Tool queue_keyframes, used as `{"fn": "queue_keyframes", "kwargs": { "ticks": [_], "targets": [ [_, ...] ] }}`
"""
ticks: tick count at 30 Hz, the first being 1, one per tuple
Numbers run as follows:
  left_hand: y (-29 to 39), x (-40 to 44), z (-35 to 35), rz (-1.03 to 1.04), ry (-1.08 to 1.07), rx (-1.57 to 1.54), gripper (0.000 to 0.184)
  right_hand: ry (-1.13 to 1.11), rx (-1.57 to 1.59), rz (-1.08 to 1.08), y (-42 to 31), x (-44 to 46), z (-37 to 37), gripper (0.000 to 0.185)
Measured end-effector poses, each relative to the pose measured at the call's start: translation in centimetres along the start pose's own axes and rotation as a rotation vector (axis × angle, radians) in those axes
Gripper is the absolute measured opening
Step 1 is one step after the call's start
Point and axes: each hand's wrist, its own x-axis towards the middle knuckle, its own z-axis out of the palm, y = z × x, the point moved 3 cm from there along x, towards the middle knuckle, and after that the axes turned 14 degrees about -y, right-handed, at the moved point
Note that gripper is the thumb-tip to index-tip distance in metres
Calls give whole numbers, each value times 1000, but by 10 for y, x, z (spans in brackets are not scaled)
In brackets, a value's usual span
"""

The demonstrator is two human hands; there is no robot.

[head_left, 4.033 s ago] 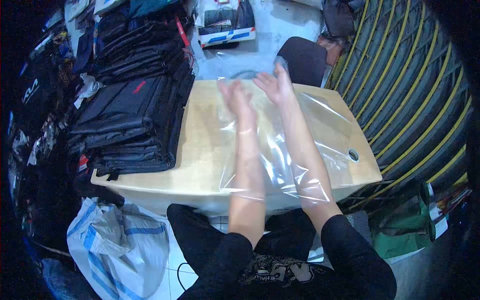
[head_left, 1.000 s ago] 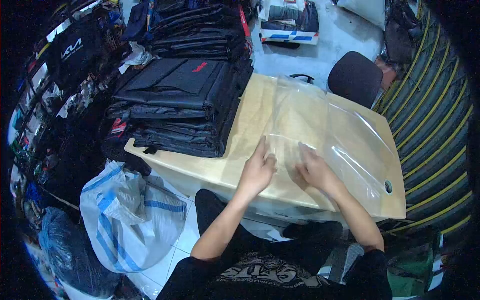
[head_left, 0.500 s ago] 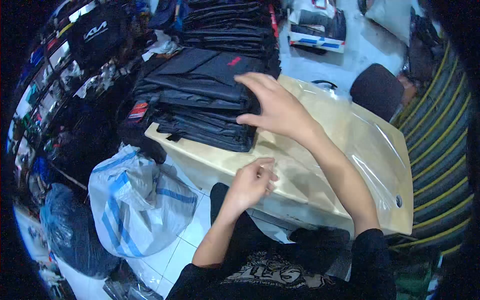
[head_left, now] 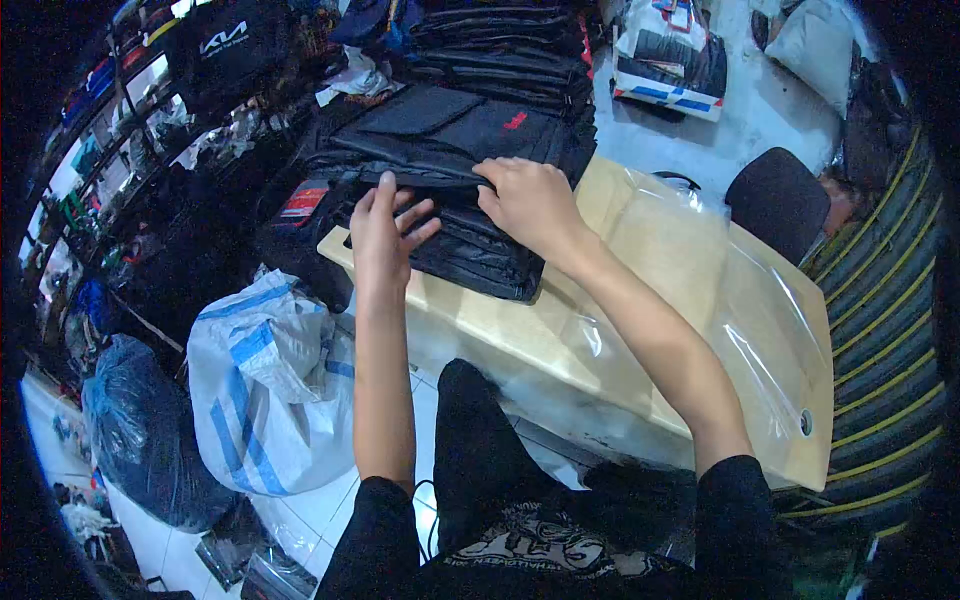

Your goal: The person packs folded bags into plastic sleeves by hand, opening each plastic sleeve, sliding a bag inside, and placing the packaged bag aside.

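A stack of flat black bags (head_left: 430, 125) lies on the left part of a cream tabletop; the top one carries a small red mark. My right hand (head_left: 535, 205) has its fingers curled over the front edge of the top bag, thumb below. At the stack's front left, my left hand (head_left: 388, 232) is raised with its fingers apart, holding nothing. Whether its fingertips touch the bags I cannot tell. Lower bags (head_left: 480, 260) show beneath my hands.
Clear plastic sheeting (head_left: 755, 310) covers the right part of the tabletop (head_left: 620, 360). A white and blue sack (head_left: 270, 400) and a dark plastic bag (head_left: 150, 430) stand on the floor at left. More black bags (head_left: 500, 50) are piled behind. A dark stool seat (head_left: 780, 200) is beyond the table.
My left hand has moved up and left from the table's front edge to the stack. My right hand has gone from beside the stack onto the top bag's front edge.
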Motion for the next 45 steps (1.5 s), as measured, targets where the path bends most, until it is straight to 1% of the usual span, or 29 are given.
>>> {"fn": "queue_keyframes", "kwargs": {
  "ticks": [1,2,5,6,9,13,14,15,17,20,21,23,25,26,27,28,30,31,33,34,35,37,38,39,41,42,43,44,45],
  "targets": [
    [3,6,1,-15,-13,-19,63,18,-12,-1,0,-2,0,22],
    [6,13,2,-55,-22,-88,58,84,1,-44,-2,-5,-3,16],
    [14,24,11,-28,51,-74,51,198,94,-129,-2,-13,-3,11],
    [20,20,19,-7,16,-51,43,260,99,-150,-7,-18,-5,11],
    [11,38,19,202,102,-84,34,355,74,-291,-11,-24,-2,11],
    [1,38,17,371,239,-55,47,398,67,-389,-23,-40,-3,16],
    [-1,35,18,327,242,-145,53,387,59,-405,-26,-45,-2,17],
    [4,27,24,369,286,-167,53,373,51,-421,-29,-49,-2,19],
    [12,17,27,313,194,-216,52,343,23,-451,-33,-56,1,21],
    [3,13,12,243,372,-158,50,315,-2,-477,-49,-72,0,22],
    [5,9,12,348,328,-159,44,260,-31,-485,-54,-76,-5,20],
    [7,-13,11,555,236,-159,32,227,168,-507,-61,-87,-10,18],
    [12,-35,-8,488,215,-121,39,308,217,-433,-50,-92,-38,18],
    [16,-53,-13,487,259,-112,46,341,247,-399,-44,-96,-52,19],
    [25,-69,-19,487,199,-6,54,536,237,-271,-30,-90,-68,23],
    [29,-83,-28,506,113,-9,59,494,291,-88,-17,-87,-92,44],
    [33,-101,-34,520,0,-24,67,499,617,153,15,-71,-104,78],
    [33,-110,-35,517,-28,-39,70,271,1018,33,23,-62,-103,103],
    [31,-120,-39,474,-65,-16,75,-149,1420,0,25,-75,-95,103],
    [29,-119,-41,441,-73,18,77,-87,1580,-162,19,-83,-94,98],
    [27,-118,-42,411,-85,48,79,-85,1549,-142,14,-93,-94,93],
    [22,-123,-43,375,-164,104,73,-84,1483,-89,2,-117,-97,83],
    [22,-125,-43,349,-217,133,71,-13,1380,90,-1,-126,-94,62],
    [22,-126,-40,322,-275,161,70,28,1394,139,-4,-134,-92,57],
    [21,-130,-36,278,-294,121,66,108,1413,242,-3,-150,-87,45],
    [19,-131,-36,257,-307,112,65,162,1269,240,1,-158,-87,38],
    [18,-131,-34,239,-322,105,64,205,1253,278,0,-167,-85,37],
    [15,-132,-27,246,-298,124,56,246,1231,310,-1,-172,-84,36],
    [15,-133,-17,229,-259,151,52,286,1210,342,-2,-177,-83,36]
  ]
}}
